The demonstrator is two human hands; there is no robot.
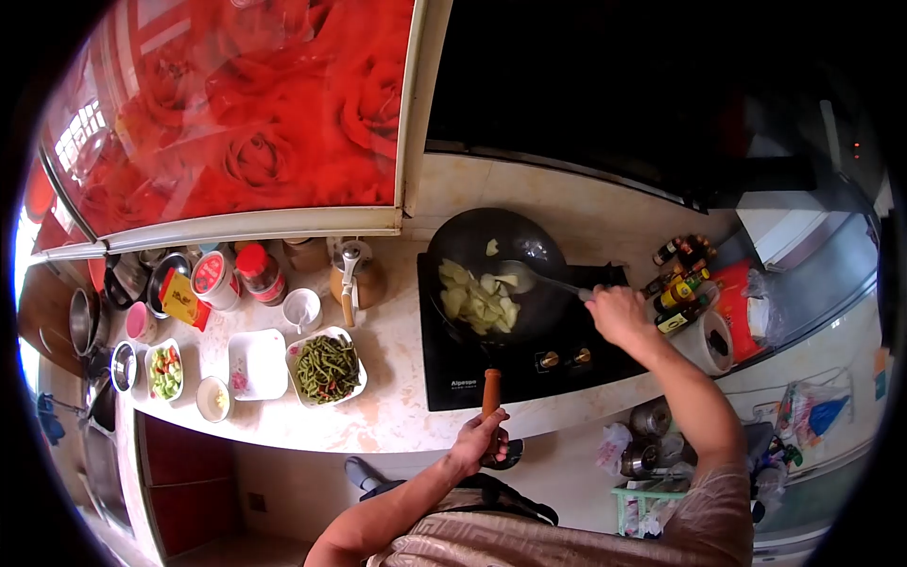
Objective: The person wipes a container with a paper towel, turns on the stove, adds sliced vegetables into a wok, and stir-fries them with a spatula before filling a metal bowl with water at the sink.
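My left hand (480,440) is wrapped round the brown wooden handle (491,389) of a dark wok (543,312). The wok sits on a black stove (444,383). Pale yellow-green slices (477,300) lie in its left part, with one piece higher on the back wall. My right hand (616,312) grips a metal spatula (543,281) from the right, and its head touches the edge of the slices.
Left of the stove stand a dish of green beans (326,367), a white tray (257,364), a bowl of chopped vegetables (164,371), a small bowl (214,399) and jars (260,274). Sauce bottles (682,290) stand at the right. A red cabinet (255,123) hangs above.
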